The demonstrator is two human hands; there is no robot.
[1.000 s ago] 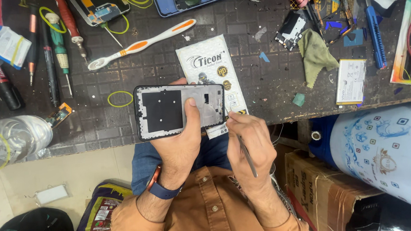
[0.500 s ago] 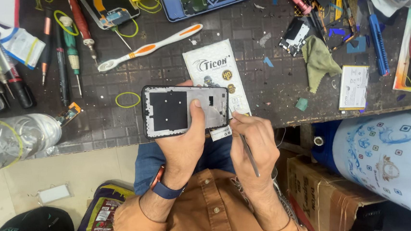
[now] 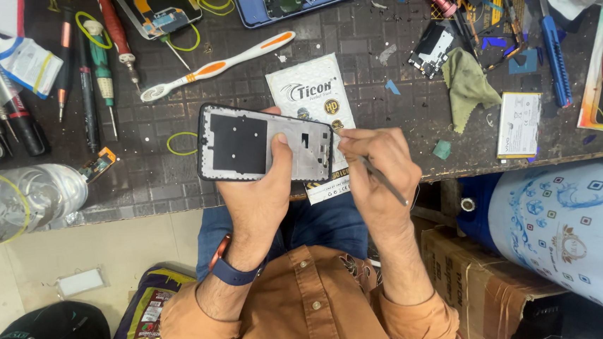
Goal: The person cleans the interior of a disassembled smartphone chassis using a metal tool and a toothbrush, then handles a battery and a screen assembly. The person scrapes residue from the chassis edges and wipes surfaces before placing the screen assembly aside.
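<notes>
Black-rimmed grey phone frame point(image 3: 264, 142), gripped in left hand point(image 3: 261, 193) above dark tiled surface point(image 3: 397, 120). Thin metal tool point(image 3: 381, 179), pinched in right hand point(image 3: 380, 178), tip at frame's right edge. Step: probing edge; steadiness needed next.

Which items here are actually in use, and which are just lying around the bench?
In use:
- phone frame, gripped by the left hand
- thin metal tool, held in the right hand at the frame's edge

Lying about:
- toothbrush
- screwdrivers
- white packet
- green cloth
- battery
</notes>
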